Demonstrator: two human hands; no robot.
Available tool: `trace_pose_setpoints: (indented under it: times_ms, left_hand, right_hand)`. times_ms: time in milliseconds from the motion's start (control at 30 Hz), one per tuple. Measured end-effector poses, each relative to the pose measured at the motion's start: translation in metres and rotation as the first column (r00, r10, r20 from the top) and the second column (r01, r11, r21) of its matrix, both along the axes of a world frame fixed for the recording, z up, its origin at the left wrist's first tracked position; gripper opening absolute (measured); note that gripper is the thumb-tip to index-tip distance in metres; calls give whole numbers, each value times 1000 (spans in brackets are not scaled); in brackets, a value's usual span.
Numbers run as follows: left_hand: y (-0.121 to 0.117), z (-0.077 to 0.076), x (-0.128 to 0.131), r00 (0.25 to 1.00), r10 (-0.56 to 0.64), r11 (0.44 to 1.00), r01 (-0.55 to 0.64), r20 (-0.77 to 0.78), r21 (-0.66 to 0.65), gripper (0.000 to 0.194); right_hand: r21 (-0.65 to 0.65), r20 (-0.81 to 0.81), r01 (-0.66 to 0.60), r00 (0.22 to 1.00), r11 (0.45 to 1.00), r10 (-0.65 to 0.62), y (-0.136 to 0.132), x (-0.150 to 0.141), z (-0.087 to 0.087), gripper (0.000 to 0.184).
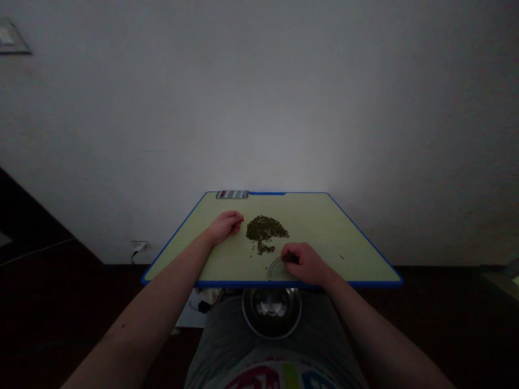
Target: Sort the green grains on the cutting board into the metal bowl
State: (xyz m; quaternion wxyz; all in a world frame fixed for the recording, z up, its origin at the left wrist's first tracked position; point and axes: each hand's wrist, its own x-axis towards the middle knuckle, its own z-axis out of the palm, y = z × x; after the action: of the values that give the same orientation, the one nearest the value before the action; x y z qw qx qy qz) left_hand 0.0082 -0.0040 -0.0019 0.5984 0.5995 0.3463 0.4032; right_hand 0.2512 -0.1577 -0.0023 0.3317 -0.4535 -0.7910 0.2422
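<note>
A heap of small dark green grains [266, 230] lies in the middle of a pale yellow-green tabletop with a blue rim [367, 282]. My left hand [225, 225] rests on the table just left of the heap, its fingers curled in loosely. My right hand [304, 261] is near the front edge, below and right of the heap, with its fingers curled down onto the surface beside a faint round recess [277, 268]. What the fingers pinch, if anything, is too small to see. A steel bowl [271, 312] sits on my lap under the table's front edge.
A flat striped object [232, 194] lies at the table's far left edge. A white wall stands behind the table. A socket with a cable [140, 247] is low on the wall at left. The floor on both sides is dark.
</note>
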Motion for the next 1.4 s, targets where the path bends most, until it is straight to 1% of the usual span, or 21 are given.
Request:
trace_pose_setpoints:
  times_ms: [233, 467, 800, 967, 1233, 1300, 1400]
  left_hand:
    - [0, 0, 0, 1000, 7, 1000, -7, 8, -2, 18]
    - [3, -3, -1, 1000, -1, 1000, 1, 1, 4, 18]
    - [2, -2, -1, 1000, 28, 1000, -28, -4, -2, 18]
    - [3, -3, -1, 1000, 7, 1000, -7, -1, 6, 18]
    - [1, -1, 0, 1000, 12, 1000, -12, -10, 3, 19]
    - [2, -2, -1, 1000, 5, 1000, -5, -9, 9, 18]
    - [3, -4, -1, 1000, 4, 1000, -4, -3, 11, 18]
  right_hand:
    - [-8, -13, 9, 1000, 1000, -9, -1, -1, 2, 15]
    - [6, 19, 5, 1000, 1000, -5, -1, 0, 2, 16]
    - [2, 12, 5, 1000, 1000, -5, 0, 0, 1, 17]
    - [7, 0, 8, 1000, 1000, -8, 0, 0, 1, 16]
    - [5, 0, 3, 1000, 1000, -3, -2, 0, 1, 17]
    - [12, -3, 20, 1000, 1000, -20, -1, 0, 0, 17]
    - [51, -15, 84, 996, 995, -83, 2, -1, 0, 16]
